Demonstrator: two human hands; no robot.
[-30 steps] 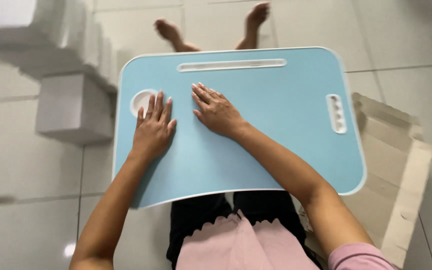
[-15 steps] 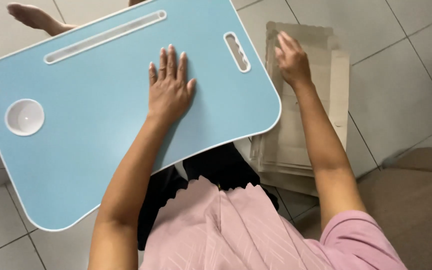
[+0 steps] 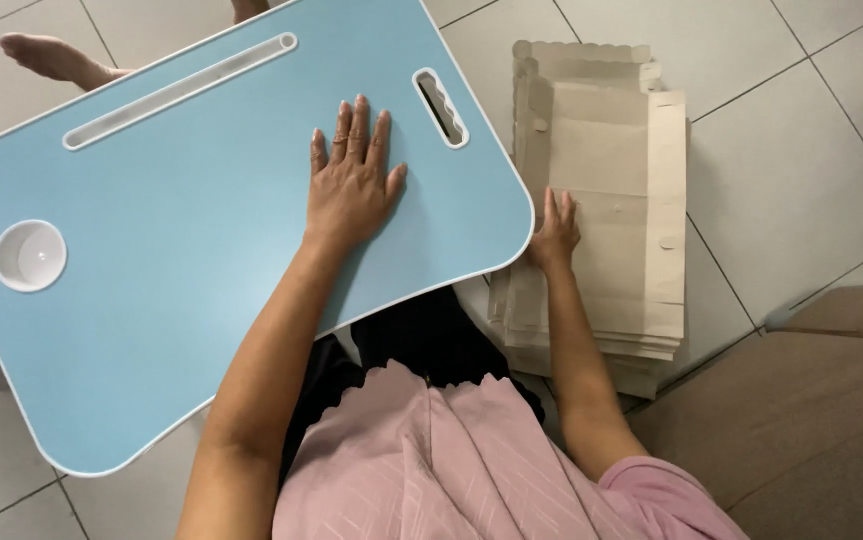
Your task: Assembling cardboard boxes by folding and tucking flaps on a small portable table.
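My right hand (image 3: 554, 235) lies open on the cardboard stack (image 3: 611, 190) right of the tray (image 3: 151, 300); sheets look light, floppy, grab an edge; left hand (image 3: 351, 185) flat, open on tray

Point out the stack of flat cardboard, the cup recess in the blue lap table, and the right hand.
stack of flat cardboard (image 3: 611, 150), head view, bare top sheet.
cup recess (image 3: 29, 256), head view, round white hollow in the table.
right hand (image 3: 555, 236), head view, back of the hand on the stack.
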